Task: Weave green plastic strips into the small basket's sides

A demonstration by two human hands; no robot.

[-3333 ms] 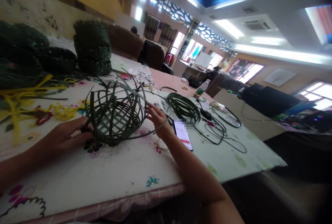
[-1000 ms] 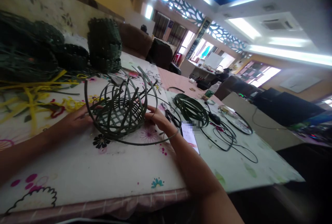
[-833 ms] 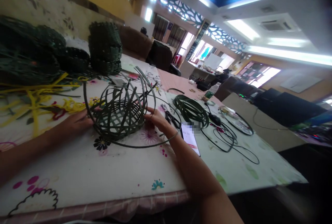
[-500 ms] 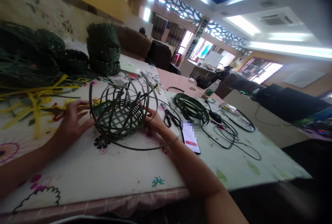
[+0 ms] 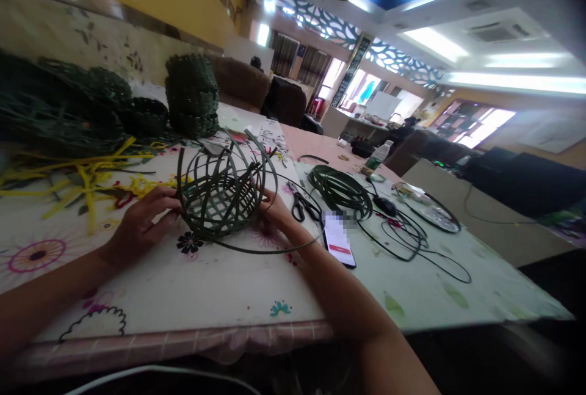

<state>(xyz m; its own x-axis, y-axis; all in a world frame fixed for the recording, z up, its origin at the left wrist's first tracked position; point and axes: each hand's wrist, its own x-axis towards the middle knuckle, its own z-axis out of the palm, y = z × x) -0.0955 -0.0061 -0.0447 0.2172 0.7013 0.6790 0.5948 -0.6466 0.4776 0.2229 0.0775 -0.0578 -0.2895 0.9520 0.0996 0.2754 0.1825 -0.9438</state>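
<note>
A partly woven dark green basket [image 5: 222, 202] lies tilted on the flowered tablecloth, its loose strips sticking up and curving round. My left hand [image 5: 149, 218] grips the basket's left edge between thumb and fingers. At the right side, my right hand [image 5: 273, 207] has its fingers closed on the basket, partly hidden by the strips. One long thin strip loops from the basket in front of my right forearm.
Black scissors [image 5: 300, 204], a phone [image 5: 339, 242], a coil of green strips [image 5: 341, 190] and a bottle [image 5: 378, 157] lie or stand to the right. Yellow strips [image 5: 85, 184] and finished dark baskets [image 5: 192, 96] are at the left.
The view has shifted slightly, so the table's things appear further right. Both hands remain at the basket, and my left hand's fingers have drawn closer together on its edge.
</note>
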